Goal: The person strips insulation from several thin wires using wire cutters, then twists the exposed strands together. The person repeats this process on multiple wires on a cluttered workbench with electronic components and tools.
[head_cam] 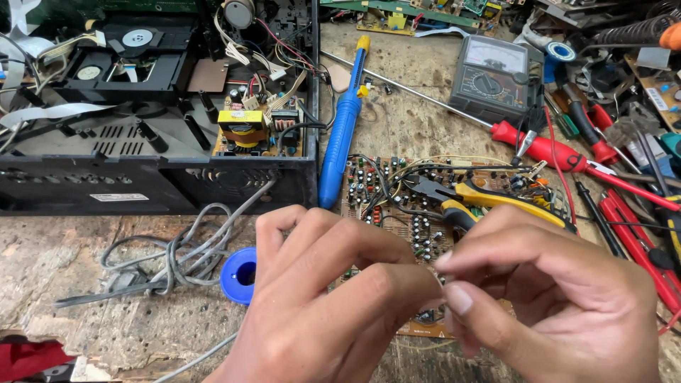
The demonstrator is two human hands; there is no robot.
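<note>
Fingertips of both hands meet low in the frame, over the near edge of a brown circuit board [397, 213] crowded with small capacitors and wires. The left hand [319, 298] is curled, thumb and forefinger pressed together toward the right hand [553, 298], whose thumb and forefinger are likewise pinched shut; whatever sits between the two pinches is too small and too hidden to make out, so I cannot tell what either hand has hold of. Yellow-handled pliers [482, 198] lie across the board just beyond the right hand's knuckles. A blue desoldering pump [340, 142] lies lengthwise between the board and an opened black disc player chassis [156, 120], whose power board with a yellow-taped transformer [243, 126] shows inside. A blue solder spool [240, 275] rests on the worn wooden bench [71, 262] just left of the left hand, beside a tangle of grey cable [177, 255]. Farther back sits an analogue multimeter [496, 78], with a red-handled screwdriver [546, 150] and other red-handled tools [631, 234] spread along the right side.
</note>
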